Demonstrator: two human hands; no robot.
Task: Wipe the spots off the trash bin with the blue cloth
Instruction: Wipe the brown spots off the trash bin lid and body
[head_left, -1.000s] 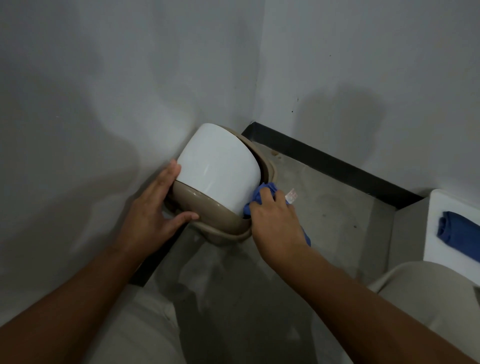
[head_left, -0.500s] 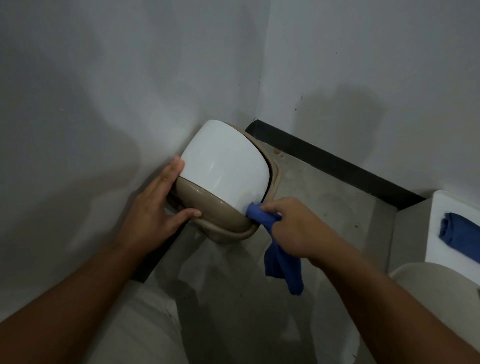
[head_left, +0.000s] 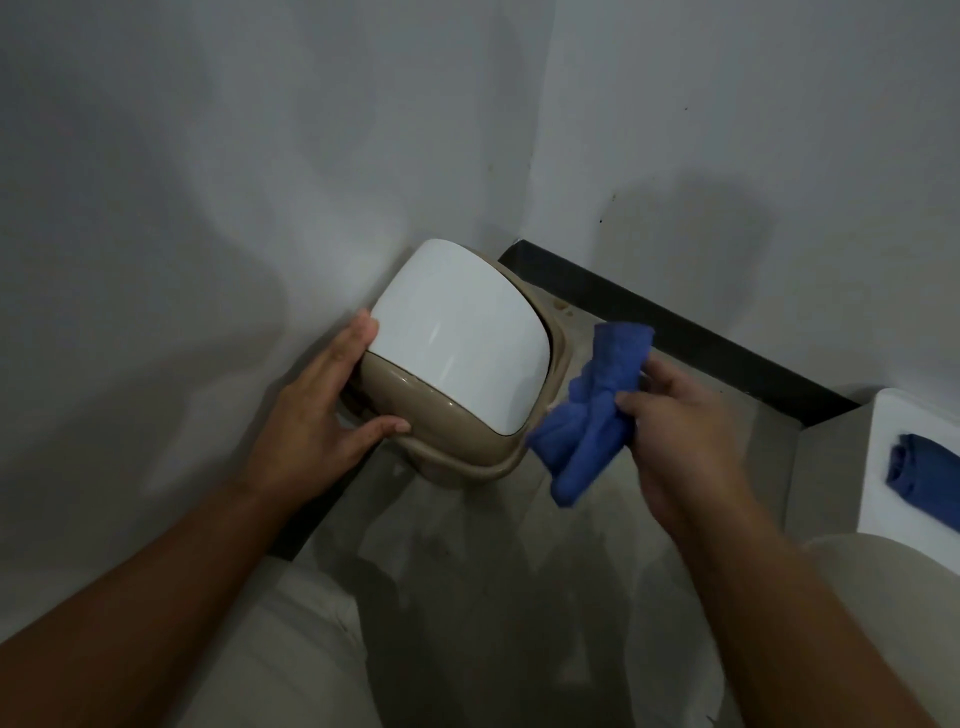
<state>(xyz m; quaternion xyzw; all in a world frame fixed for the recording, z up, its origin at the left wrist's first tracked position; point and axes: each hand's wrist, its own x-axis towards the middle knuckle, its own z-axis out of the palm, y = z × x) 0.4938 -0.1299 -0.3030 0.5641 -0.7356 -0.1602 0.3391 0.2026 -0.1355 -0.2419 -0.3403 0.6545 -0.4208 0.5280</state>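
Dim, soft wall shadows, wide-angle edge distortion

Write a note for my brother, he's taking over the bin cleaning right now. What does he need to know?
Left hand: flat against the bin's left side, steadying it, not gripping.
Right hand: shut on the bunched blue cloth, held just off the bin's right edge.
Trash bin: tan, with a white lid, in the corner against the wall.
A second blue cloth lies on the white ledge at right.
Done: can't tell; no spots show on the side in view.
Left: bring the cloth back onto the bin and check the hidden sides.
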